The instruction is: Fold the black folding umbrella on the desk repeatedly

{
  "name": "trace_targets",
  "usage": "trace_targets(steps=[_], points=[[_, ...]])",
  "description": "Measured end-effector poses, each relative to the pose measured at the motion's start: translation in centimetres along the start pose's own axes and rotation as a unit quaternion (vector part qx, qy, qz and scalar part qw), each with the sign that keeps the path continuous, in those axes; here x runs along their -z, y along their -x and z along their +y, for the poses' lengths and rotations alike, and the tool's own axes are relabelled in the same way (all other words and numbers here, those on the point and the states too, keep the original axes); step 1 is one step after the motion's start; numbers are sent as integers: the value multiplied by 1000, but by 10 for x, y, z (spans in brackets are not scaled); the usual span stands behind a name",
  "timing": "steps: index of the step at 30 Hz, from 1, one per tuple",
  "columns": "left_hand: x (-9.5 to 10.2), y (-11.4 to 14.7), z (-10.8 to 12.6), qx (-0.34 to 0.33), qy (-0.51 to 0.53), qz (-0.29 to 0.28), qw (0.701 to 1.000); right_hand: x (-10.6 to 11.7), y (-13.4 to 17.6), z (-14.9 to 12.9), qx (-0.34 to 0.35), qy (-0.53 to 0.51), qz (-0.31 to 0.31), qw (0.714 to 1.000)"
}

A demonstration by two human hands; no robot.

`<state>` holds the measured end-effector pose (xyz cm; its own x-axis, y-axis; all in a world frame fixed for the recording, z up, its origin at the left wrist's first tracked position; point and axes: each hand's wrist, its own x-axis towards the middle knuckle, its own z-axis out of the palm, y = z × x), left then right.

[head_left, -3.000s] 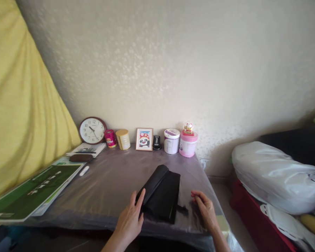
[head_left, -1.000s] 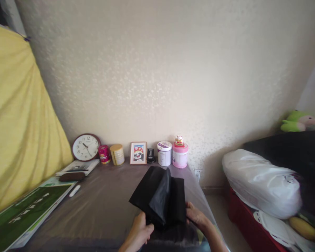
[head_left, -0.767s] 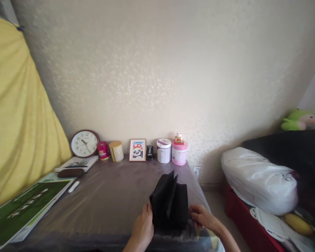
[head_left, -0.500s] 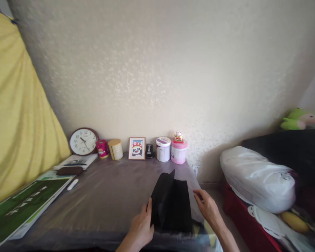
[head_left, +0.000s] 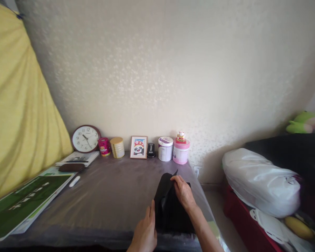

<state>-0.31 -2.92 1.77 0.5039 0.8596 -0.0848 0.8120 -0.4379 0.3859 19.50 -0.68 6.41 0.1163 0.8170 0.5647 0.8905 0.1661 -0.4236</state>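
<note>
A dark black bag-like item (head_left: 164, 206), of folded fabric or sheet, stands partly opened near the table's front right. I cannot make out its exact kind or what is inside. My left hand (head_left: 146, 227) grips its left edge, thumb along the side and fingers bent behind it. My right hand (head_left: 183, 190) pinches the upper edge of its inner flap, with fingers closed. The right forearm covers part of the item's right side.
Along the wall stand a clock (head_left: 86, 139), a pink can (head_left: 104, 146), a yellow tin (head_left: 117, 147), a framed panda picture (head_left: 139, 147), and two tubs, one topped by a cat figurine (head_left: 181, 137). Green-covered papers (head_left: 26, 203) lie left; a white bag (head_left: 259, 182) sits right, off the table.
My right hand has moved left from beside the black bag-like item and now grips its flap. My left hand keeps its hold on the left edge. The view has shifted slightly.
</note>
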Motion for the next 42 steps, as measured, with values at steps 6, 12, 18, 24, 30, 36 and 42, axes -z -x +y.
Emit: trace_targets(steps=[6,12,18,24,30,36,42], points=[[-5,2,16,11,-61,-44,997,-25,-15,-14,11,-28,-12,999],[-4,1,21,27,-86,-70,994,-61,-7,-7,21,-22,-35,999],[-20,3,-8,-2,-36,-25,999,-73,2,4,12,-60,-23,998],[-8,-1,-10,-65,-45,52,996,-65,5,0,91,-56,-56,993],[-27,-21,-7,-94,-45,-12,994,-60,11,2,154,-37,-116,980],[-49,-30,-15,-76,-45,-15,996,-63,-5,17,158,10,-166,973],[-24,-23,2,-31,-52,-60,996,-76,-35,41,106,75,-180,975]])
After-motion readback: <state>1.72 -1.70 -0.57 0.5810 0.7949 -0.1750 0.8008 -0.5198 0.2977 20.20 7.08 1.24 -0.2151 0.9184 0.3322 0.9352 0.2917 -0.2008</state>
